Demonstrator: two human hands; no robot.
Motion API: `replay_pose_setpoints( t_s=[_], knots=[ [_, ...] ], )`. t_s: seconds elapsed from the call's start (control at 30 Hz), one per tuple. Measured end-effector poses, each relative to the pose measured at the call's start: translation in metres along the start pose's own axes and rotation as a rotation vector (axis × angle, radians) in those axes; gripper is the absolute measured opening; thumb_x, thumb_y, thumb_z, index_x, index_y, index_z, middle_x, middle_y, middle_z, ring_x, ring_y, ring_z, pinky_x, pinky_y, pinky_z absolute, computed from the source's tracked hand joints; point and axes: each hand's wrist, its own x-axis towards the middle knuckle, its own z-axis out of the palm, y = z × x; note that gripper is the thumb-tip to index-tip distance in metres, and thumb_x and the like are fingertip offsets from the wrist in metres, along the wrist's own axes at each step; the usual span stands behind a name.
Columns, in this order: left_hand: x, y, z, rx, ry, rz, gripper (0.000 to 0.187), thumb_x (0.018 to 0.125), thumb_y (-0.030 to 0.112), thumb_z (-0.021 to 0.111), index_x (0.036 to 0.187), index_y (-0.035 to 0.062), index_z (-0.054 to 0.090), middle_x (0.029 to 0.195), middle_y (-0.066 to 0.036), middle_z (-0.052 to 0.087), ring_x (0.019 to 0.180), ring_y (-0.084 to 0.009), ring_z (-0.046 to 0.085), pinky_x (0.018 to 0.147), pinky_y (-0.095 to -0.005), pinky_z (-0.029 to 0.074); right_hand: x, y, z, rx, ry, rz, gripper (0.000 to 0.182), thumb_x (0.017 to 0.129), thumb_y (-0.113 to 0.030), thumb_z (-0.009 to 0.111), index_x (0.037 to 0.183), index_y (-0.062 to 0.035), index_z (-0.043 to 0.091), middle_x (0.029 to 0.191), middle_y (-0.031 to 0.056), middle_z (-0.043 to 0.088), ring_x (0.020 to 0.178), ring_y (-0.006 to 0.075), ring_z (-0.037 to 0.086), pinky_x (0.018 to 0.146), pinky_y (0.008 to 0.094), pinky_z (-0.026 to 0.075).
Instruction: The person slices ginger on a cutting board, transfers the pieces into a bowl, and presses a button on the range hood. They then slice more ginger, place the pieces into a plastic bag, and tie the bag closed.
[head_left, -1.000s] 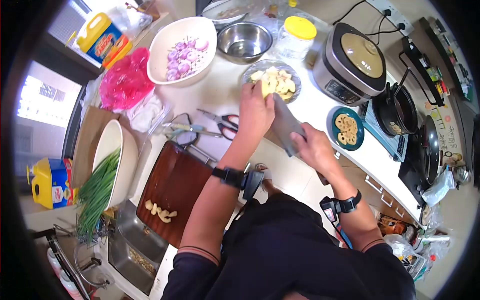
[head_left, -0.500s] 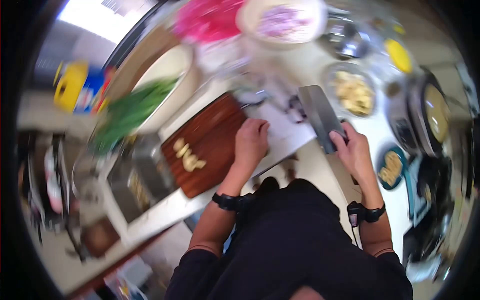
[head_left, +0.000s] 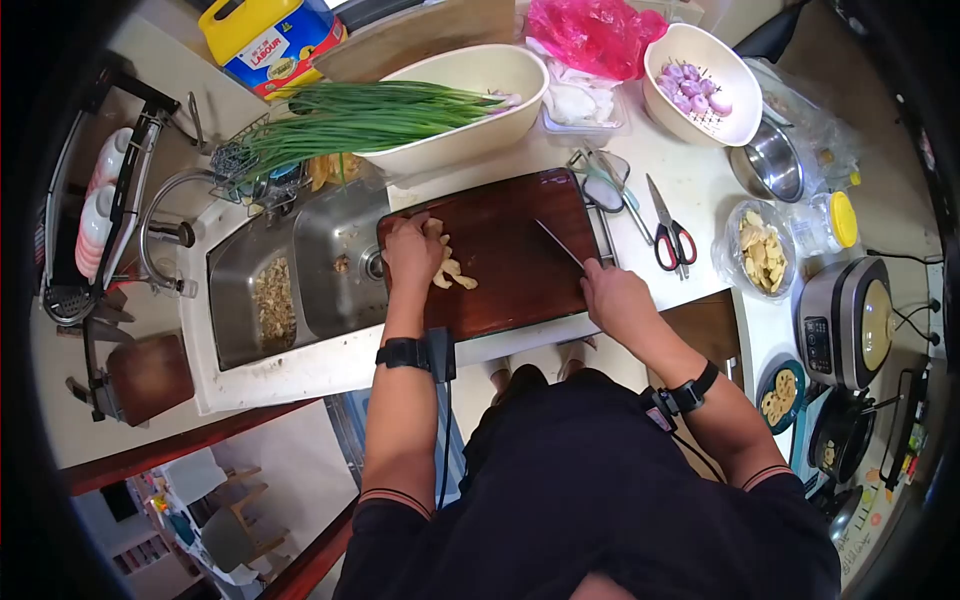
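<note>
The dark wooden cutting board (head_left: 510, 290) lies beside the sink. At its left end my left hand (head_left: 408, 258) has its fingers closed on a piece of ginger (head_left: 433, 228). More pale ginger pieces (head_left: 455, 275) rest on the wood just right of those fingers. My right hand (head_left: 615, 300) grips a cleaver by its handle over the board's right end. Its blade (head_left: 560, 244) is seen nearly edge-on, pointing up and left; the handle is mostly hidden in my fist.
Left of the board is a double steel sink (head_left: 312, 300). Behind stands a cream basin (head_left: 480, 75) holding long green onions (head_left: 370, 120). Scissors (head_left: 668, 230), a bowl of cut ginger (head_left: 765, 258), a colander with shallots (head_left: 705, 75) and a cooker (head_left: 845, 320) are to the right.
My left hand has moved from the board's right edge onto the ginger at its left end. The cleaver has moved left, from beyond the board to over it, and turned edge-on.
</note>
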Motion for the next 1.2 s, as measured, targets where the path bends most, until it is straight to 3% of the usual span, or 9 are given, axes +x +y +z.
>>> replay_pose_setpoints(
  t_s=[0.1, 0.23, 0.3, 0.4, 0.5, 0.63, 0.87, 1.03, 1.2],
  knots=[
    [0.01, 0.003, 0.001, 0.001, -0.133, 0.006, 0.029, 0.086, 0.024, 0.069, 0.105, 0.0027, 0.074, 0.108, -0.023, 0.068, 0.103, -0.0398, 0.065, 0.091, -0.0515, 0.049, 0.0, 0.0, 0.009, -0.007, -0.015, 0.018, 0.019, 0.097, -0.019, 0.056, 0.093, -0.0013, 0.052, 0.068, 0.0221, 0.063, 0.067, 0.043, 0.065, 0.061, 0.0526, 0.052],
    [-0.01, 0.049, -0.007, -0.061, -0.034, 0.068, 0.028, 0.088, 0.017, 0.066, 0.11, 0.0001, 0.069, 0.103, -0.023, 0.069, 0.1, -0.0395, 0.065, 0.089, -0.0467, 0.05, -0.004, 0.001, 0.01, 0.086, 0.036, 0.052, 0.019, 0.097, -0.019, 0.053, 0.095, 0.0, 0.055, 0.069, 0.0228, 0.065, 0.068, 0.0425, 0.066, 0.064, 0.0516, 0.053],
    [-0.036, 0.079, 0.0, -0.456, -0.1, 0.085, 0.027, 0.092, 0.016, 0.066, 0.113, -0.0009, 0.067, 0.098, -0.021, 0.07, 0.093, -0.0338, 0.067, 0.083, -0.0419, 0.052, -0.007, -0.008, 0.009, 0.131, 0.033, 0.112, 0.02, 0.097, -0.019, 0.054, 0.095, 0.0005, 0.055, 0.069, 0.0234, 0.065, 0.068, 0.0434, 0.065, 0.065, 0.0524, 0.053],
    [-0.069, 0.087, 0.032, -0.793, -0.404, -0.241, 0.024, 0.096, 0.015, 0.065, 0.114, -0.002, 0.066, 0.099, -0.011, 0.069, 0.086, -0.0153, 0.067, 0.072, -0.0303, 0.055, -0.009, -0.021, 0.01, 0.228, 0.031, 0.152, 0.02, 0.096, -0.018, 0.054, 0.096, 0.0012, 0.056, 0.07, 0.0242, 0.065, 0.069, 0.0446, 0.065, 0.066, 0.0536, 0.053],
    [-0.084, 0.082, 0.046, -1.074, -0.426, -0.427, 0.026, 0.098, 0.014, 0.064, 0.12, -0.0017, 0.062, 0.1, -0.007, 0.068, 0.079, -0.0152, 0.066, 0.071, -0.0282, 0.056, -0.012, -0.031, 0.01, 0.282, 0.02, 0.146, 0.019, 0.096, -0.017, 0.054, 0.095, 0.0018, 0.056, 0.071, 0.0247, 0.065, 0.07, 0.0448, 0.066, 0.066, 0.0543, 0.052],
    [-0.091, 0.077, 0.042, -1.01, -0.402, -0.424, 0.03, 0.098, 0.013, 0.065, 0.123, -0.0035, 0.062, 0.106, -0.009, 0.069, 0.086, -0.0162, 0.068, 0.079, -0.0289, 0.057, -0.009, -0.041, 0.012, 0.31, 0.032, 0.111, 0.019, 0.097, -0.016, 0.054, 0.094, 0.0028, 0.056, 0.069, 0.0252, 0.064, 0.069, 0.0441, 0.066, 0.065, 0.0532, 0.052],
    [-0.098, 0.065, 0.04, -0.898, -0.225, -0.283, 0.032, 0.095, 0.012, 0.068, 0.121, -0.005, 0.066, 0.105, -0.011, 0.07, 0.084, -0.0141, 0.067, 0.078, -0.0271, 0.053, -0.001, -0.048, 0.017, 0.298, 0.037, 0.062, 0.019, 0.096, -0.016, 0.055, 0.094, 0.0026, 0.057, 0.068, 0.0244, 0.064, 0.066, 0.044, 0.066, 0.063, 0.0522, 0.053],
    [-0.1, 0.064, 0.039, -0.596, -0.125, -0.148, 0.03, 0.089, 0.013, 0.073, 0.115, -0.0023, 0.068, 0.104, -0.013, 0.065, 0.079, -0.0183, 0.065, 0.074, -0.0308, 0.053, -0.002, -0.052, 0.023, 0.262, 0.065, 0.064, 0.018, 0.096, -0.015, 0.055, 0.093, 0.0025, 0.057, 0.067, 0.0243, 0.064, 0.066, 0.044, 0.066, 0.063, 0.0523, 0.053],
    [-0.1, 0.067, 0.041, -0.541, -0.075, -0.021, 0.027, 0.089, 0.013, 0.072, 0.11, -0.0034, 0.068, 0.104, -0.014, 0.063, 0.079, -0.0202, 0.067, 0.073, -0.0309, 0.054, -0.003, -0.049, 0.021, 0.267, 0.046, 0.058, 0.017, 0.096, -0.015, 0.055, 0.093, 0.0025, 0.057, 0.067, 0.0243, 0.064, 0.066, 0.0438, 0.066, 0.063, 0.0526, 0.053]
  ],
)
